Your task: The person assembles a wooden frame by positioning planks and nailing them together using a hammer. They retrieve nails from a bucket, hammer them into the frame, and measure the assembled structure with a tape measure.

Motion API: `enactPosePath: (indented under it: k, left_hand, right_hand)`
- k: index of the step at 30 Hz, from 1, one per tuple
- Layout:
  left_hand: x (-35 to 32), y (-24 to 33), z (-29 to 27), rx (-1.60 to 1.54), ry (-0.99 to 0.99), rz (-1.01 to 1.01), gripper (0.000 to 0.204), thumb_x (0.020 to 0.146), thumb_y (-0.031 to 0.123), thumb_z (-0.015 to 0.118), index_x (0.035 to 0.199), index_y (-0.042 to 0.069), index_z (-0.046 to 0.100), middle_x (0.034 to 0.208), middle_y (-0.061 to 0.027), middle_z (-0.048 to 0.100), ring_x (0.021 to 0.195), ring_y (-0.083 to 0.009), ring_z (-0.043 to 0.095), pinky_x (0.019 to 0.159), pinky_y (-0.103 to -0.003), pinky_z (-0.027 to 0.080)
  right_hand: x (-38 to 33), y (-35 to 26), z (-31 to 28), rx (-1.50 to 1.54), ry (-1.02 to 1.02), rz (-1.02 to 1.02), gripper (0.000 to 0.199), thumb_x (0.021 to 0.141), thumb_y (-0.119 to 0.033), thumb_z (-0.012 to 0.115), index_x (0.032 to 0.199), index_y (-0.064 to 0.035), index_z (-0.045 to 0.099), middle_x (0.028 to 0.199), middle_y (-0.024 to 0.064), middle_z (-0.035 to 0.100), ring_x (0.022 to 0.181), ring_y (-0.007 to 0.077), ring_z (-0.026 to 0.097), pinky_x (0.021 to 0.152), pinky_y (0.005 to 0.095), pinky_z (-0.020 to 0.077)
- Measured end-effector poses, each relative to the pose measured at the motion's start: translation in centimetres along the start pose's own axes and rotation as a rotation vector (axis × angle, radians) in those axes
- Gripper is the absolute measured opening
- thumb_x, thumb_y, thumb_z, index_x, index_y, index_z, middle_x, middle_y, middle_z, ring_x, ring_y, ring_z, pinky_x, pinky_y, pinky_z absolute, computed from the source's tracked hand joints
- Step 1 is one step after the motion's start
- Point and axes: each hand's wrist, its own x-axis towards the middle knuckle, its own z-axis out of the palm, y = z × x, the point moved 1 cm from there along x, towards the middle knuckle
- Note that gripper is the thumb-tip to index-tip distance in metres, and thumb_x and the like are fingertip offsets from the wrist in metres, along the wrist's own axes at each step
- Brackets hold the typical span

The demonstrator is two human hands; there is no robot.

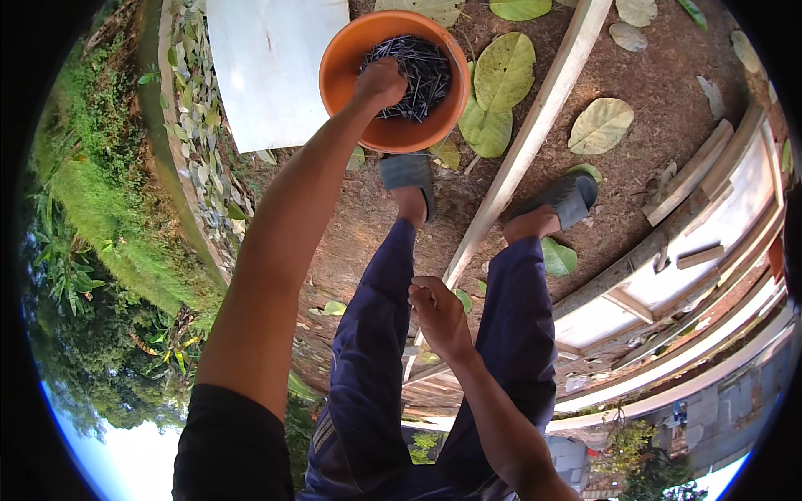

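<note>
My left hand, fingers curled, digs into dark steel nails in the round orange plastic bowl at twelve o'clock; my right hand is fisted, contents hidden.

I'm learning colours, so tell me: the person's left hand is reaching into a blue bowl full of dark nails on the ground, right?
Not quite. The bowl is orange, not blue. The head view shows the left hand down in it, among the dark nails, and the bowl sits on the ground beside big dry leaves.
</note>
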Motion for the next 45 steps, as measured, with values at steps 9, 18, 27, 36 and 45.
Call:
enactPosePath:
  k: [9,18,27,36,45]
  left_hand:
    - [0.7,-0.1,-2.6,-0.296,0.005,-0.193,0.052,0.093,0.046,0.063,0.122,0.002,0.064,0.129,-0.0255,0.063,0.124,-0.0408,0.059,0.103,-0.047,0.049]
    - [-1.5,5.0,-3.0,-0.183,0.08,-0.122,0.033,0.097,0.034,0.058,0.101,0.004,0.068,0.117,-0.0213,0.069,0.107,-0.0385,0.068,0.089,-0.047,0.056]
    - [-21.7,8.6,-8.4,-0.281,-0.476,0.479,0.02,0.088,0.019,0.067,0.087,-0.001,0.072,0.088,-0.0188,0.068,0.085,-0.0378,0.067,0.077,-0.049,0.053]
    - [-20.4,11.5,-9.6,-0.322,-1.042,0.563,0.026,0.087,0.025,0.073,0.091,-0.002,0.073,0.076,-0.0154,0.069,0.073,-0.0264,0.067,0.069,-0.04,0.051]
    - [-13.7,14.1,-8.4,-0.382,-0.709,0.455,0.032,0.09,0.031,0.072,0.098,0.0,0.075,0.081,-0.0126,0.072,0.079,-0.0238,0.069,0.076,-0.037,0.053]
  right_hand:
    - [1.2,0.4,0.1,0.007,0.017,0.005,0.031,0.1,-0.026,0.062,0.118,-0.001,0.062,0.086,0.0144,0.071,0.074,0.0189,0.069,0.069,0.033,0.0533]
    - [1.6,-0.1,-0.9,-0.047,0.127,-0.027,0.034,0.098,-0.019,0.064,0.125,0.0015,0.058,0.104,0.018,0.068,0.081,0.0234,0.068,0.073,0.0357,0.0542]
    - [0.7,-4.9,-4.5,-0.706,0.576,-0.62,0.054,0.092,-0.003,0.063,0.144,-0.0011,0.047,0.142,0.0233,0.048,0.131,0.0404,0.049,0.106,0.0508,0.0415]
    - [0.5,-4.4,-3.4,-0.418,0.339,-0.526,0.032,0.098,-0.005,0.058,0.128,0.0051,0.057,0.082,0.0197,0.068,0.073,0.0367,0.07,0.062,0.0442,0.0535]
    - [1.0,-3.4,-4.0,-0.193,0.351,-0.322,0.022,0.106,-0.014,0.049,0.119,0.0033,0.056,0.074,0.0129,0.067,0.064,0.0219,0.066,0.062,0.0344,0.0527]
